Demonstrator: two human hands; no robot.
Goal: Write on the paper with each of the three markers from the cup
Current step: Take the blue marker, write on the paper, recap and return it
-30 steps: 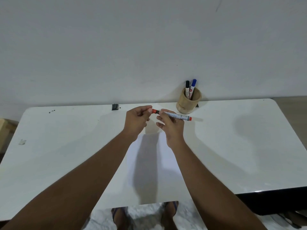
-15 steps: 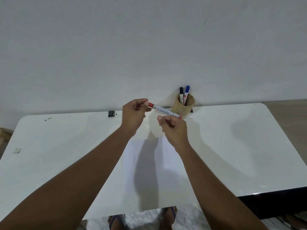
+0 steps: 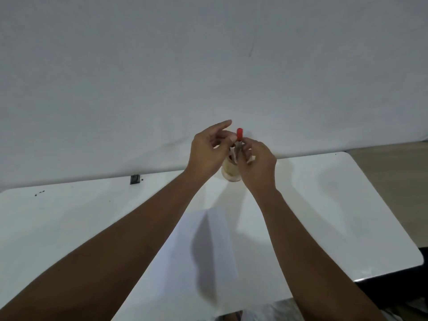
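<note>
The red marker, level between both hands a second ago, is now standing upright over the cup at the desk's far edge — going back in. Right hand fingers are gripping its barrel; left hand fingers are loosening — the paper is lying untouched nearer.

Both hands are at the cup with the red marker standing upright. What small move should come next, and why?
Probably the right hand should lower the red marker into the cup and let go: it is capped and upright just above the cup, and the left hand is opening away.
</note>
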